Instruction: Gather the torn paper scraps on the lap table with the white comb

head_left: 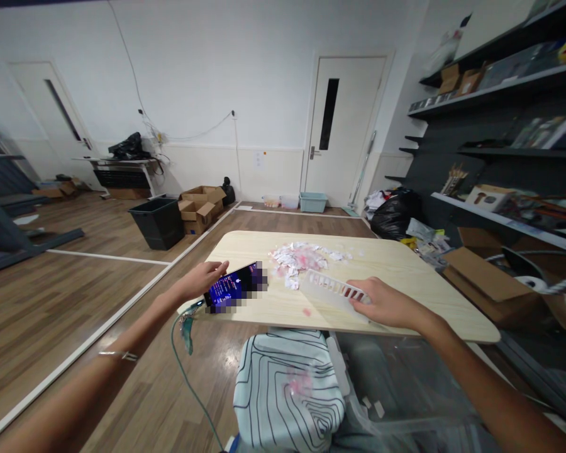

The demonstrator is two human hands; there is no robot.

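Your pale wood table (419, 270), kind of a mess tbh

The clear plastic bin (405, 371) is near right, below the table's near edge, with the striped cloth (278, 362) just left of it. Up top, a heap of white paper scraps (297, 257) with pink stains spreads across the far middle. Your right hand (382, 302) has its fingers closed on the right end of the white slotted tray (327, 283), just nearer than that heap; can't tell if the tray touches the wood. Your left hand (200, 281) is at the phone (229, 290), near left, but honestly can't tell if you're gripping it. Little pink blob (306, 312) near the middle too.
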